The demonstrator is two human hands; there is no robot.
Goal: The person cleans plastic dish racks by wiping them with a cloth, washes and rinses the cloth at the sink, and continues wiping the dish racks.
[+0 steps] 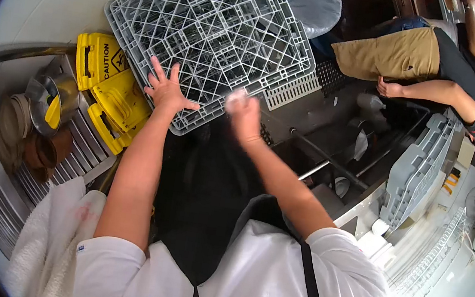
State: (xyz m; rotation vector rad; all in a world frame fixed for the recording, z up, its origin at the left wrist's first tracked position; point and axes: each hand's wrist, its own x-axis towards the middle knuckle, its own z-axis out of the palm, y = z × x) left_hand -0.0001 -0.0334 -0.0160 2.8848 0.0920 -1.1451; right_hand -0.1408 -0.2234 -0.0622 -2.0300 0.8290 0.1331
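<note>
A large grey plastic lattice crate (pixel 224 36) stands tilted in front of me, with dark shapes showing through its openings. My left hand (pixel 166 91) lies over its lower left edge, fingers spread wide. Near the lower right edge is my right hand (pixel 246 119), smeared by motion. Its fingers look curled around a small pale wad (pixel 234 101), too blurred to name. Whether this hand touches the crate I cannot tell.
Yellow caution signs (pixel 118 95) lean left of the crate, beside a slatted metal shelf (pixel 80 154) with a metal pot (pixel 52 104). White towels (pixel 60 224) hang below. Another person in a tan apron (pixel 387 55) bends at upper right. A second grey crate (pixel 418 168) stands at right.
</note>
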